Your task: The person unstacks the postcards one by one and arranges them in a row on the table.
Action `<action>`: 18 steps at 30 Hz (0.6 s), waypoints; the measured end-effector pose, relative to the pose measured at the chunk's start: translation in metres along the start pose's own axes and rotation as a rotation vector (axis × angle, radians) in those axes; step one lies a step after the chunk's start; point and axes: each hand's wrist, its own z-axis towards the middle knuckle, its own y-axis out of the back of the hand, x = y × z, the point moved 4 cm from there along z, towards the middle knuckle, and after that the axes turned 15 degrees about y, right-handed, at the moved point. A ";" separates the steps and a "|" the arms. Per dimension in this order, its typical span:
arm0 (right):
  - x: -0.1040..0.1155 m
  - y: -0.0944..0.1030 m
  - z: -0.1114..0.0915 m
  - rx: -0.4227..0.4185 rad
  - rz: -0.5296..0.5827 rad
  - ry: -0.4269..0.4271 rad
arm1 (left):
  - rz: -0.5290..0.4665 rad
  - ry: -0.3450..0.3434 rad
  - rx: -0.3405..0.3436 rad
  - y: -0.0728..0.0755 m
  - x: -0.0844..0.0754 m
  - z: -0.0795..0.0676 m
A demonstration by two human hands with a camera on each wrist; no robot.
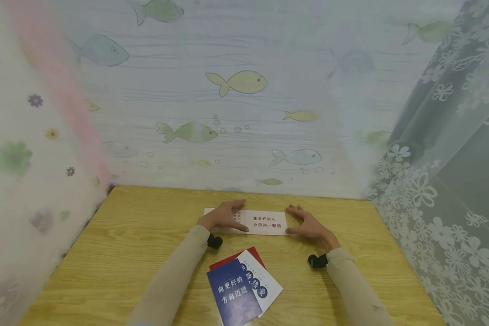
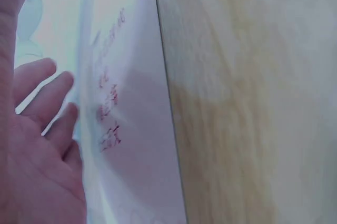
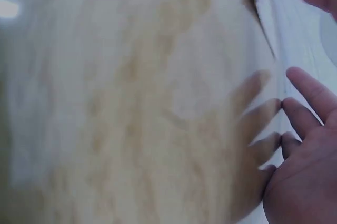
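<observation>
A long pale card point(image 1: 267, 222) with printed red Chinese characters lies flat on the wooden table, a crease or seam crossing it left of the main lettering. Over its left half is my left hand point(image 1: 224, 216), thumb and fingers spread apart. Its straight fingers also show beside the card point(image 2: 137, 129) in the left wrist view. At the card's right end, my right hand point(image 1: 309, 226) has thumb and fingertips right at the edge, fingers extended. The right wrist view shows the right hand's fingers point(image 3: 310, 90) low over the glossy table, with their reflection beneath.
Nearer me on the table point(image 1: 126, 244) lies an overlapping pile: a blue booklet point(image 1: 234, 290) on top, a white one point(image 1: 265, 280) with round dark emblems, and a red one point(image 1: 256, 253) underneath. A fish-patterned curtain point(image 1: 244, 145) hangs along the table's far edge.
</observation>
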 end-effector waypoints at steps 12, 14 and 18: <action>0.063 -0.035 -0.031 -0.047 -0.033 0.184 | 0.067 -0.127 -0.033 -0.001 -0.019 -0.085; 0.081 -0.047 -0.041 0.001 -0.047 0.235 | 0.102 -0.126 -0.025 -0.008 -0.018 -0.103; 0.118 -0.073 -0.065 0.144 -0.087 0.272 | 0.179 -0.133 -0.013 -0.025 -0.012 -0.136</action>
